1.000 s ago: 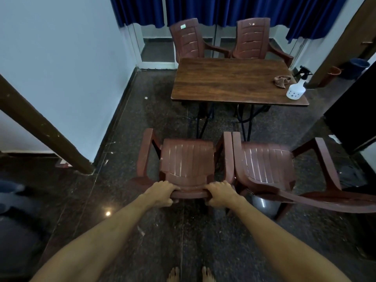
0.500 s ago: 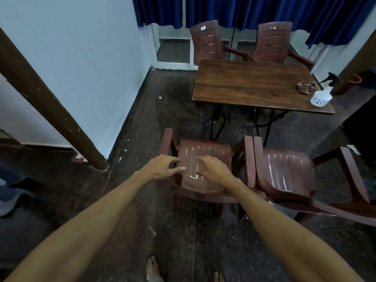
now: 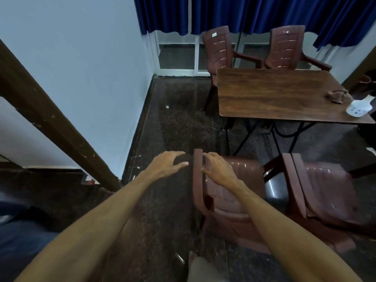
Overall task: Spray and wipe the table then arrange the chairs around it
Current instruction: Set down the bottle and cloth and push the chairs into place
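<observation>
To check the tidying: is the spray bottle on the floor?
No, the spray bottle stands on the table, near its right edge.

A plain indoor sitting or dining room. At right a wooden bench (image 3: 274, 94) stands among maroon plastic armchairs (image 3: 219, 47). Blue curtains (image 3: 244, 13) hang along the top, above a dark speckled stone floor (image 3: 179, 119).

L hand (image 3: 168, 162), fingers spread, over floor just left of near-left chair (image 3: 227, 216). R hand (image 3: 218, 169) above its seat, fingertips at left armrest (image 3: 198, 180), contact unclear. Near-right chair (image 3: 325, 190) just beside. Table (image 3: 274, 94) beyond w/ cloth (image 3: 336, 95) + spray bottle (image 3: 359, 107) at right end. Far-left chair (image 3: 218, 47), far-right chair (image 3: 286, 45) behind table.
</observation>
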`<control>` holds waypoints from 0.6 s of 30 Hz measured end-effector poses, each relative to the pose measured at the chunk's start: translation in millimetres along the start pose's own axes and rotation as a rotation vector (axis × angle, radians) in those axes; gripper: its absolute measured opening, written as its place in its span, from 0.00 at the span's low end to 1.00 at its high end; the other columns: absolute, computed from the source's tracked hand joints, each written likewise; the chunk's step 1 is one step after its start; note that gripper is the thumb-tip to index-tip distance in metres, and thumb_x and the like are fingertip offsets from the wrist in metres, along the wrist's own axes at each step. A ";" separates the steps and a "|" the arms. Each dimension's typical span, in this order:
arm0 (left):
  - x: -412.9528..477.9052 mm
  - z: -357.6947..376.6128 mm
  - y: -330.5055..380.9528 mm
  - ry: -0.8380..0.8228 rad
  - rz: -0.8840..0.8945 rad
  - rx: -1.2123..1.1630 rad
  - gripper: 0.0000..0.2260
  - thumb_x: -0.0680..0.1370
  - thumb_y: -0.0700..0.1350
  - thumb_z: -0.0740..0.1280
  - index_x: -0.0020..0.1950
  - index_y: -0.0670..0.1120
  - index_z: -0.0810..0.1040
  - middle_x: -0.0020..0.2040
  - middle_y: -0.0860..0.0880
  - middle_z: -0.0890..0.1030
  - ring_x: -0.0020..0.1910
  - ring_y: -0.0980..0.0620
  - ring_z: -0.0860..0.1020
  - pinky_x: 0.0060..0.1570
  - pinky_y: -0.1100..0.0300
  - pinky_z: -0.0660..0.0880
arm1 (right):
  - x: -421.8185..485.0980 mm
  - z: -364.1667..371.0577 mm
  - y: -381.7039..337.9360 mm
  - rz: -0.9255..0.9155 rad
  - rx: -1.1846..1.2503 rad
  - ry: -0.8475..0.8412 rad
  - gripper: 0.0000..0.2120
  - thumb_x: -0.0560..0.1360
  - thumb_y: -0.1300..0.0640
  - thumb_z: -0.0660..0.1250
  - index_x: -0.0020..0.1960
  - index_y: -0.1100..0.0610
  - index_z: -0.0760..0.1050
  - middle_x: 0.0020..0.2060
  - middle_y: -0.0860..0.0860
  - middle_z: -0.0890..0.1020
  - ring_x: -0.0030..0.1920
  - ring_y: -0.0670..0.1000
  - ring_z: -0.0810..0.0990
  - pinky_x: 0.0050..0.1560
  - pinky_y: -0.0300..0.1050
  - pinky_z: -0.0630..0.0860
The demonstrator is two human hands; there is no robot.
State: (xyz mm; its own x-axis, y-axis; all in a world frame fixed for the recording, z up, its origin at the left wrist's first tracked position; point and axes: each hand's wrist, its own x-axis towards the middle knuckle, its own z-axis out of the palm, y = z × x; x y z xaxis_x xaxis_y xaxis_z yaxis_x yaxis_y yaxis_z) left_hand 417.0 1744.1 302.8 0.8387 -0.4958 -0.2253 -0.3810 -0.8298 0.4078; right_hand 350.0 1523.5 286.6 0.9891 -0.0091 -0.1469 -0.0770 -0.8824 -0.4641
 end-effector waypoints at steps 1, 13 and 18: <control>12.2 -5.0 -10.1 0.005 0.003 -0.006 0.30 0.82 0.64 0.64 0.80 0.51 0.71 0.78 0.47 0.74 0.77 0.44 0.72 0.76 0.43 0.69 | 18.0 3.2 -4.6 0.004 0.004 0.006 0.32 0.78 0.49 0.69 0.78 0.52 0.63 0.76 0.53 0.66 0.73 0.55 0.68 0.69 0.55 0.70; 219.5 -114.7 -153.7 0.054 -0.058 -0.070 0.28 0.83 0.60 0.66 0.81 0.51 0.69 0.79 0.48 0.72 0.77 0.45 0.72 0.75 0.47 0.68 | 295.3 2.8 -51.2 0.054 0.069 0.055 0.35 0.78 0.48 0.69 0.80 0.52 0.57 0.78 0.53 0.61 0.78 0.55 0.61 0.73 0.56 0.65; 319.8 -173.3 -189.8 0.090 -0.010 -0.103 0.28 0.83 0.58 0.67 0.82 0.51 0.68 0.80 0.47 0.72 0.77 0.45 0.72 0.75 0.47 0.68 | 409.3 -25.5 -66.1 0.051 0.070 0.126 0.35 0.78 0.47 0.68 0.80 0.50 0.57 0.78 0.52 0.63 0.77 0.53 0.61 0.75 0.57 0.64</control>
State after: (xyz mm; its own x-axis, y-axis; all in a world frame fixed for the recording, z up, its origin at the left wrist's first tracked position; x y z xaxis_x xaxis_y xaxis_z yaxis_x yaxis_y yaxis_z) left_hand 825.0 1787.4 306.7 0.8753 -0.4592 -0.1515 -0.3346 -0.8014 0.4957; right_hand 763.1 1566.1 279.4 0.9913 -0.1160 -0.0626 -0.1316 -0.8442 -0.5197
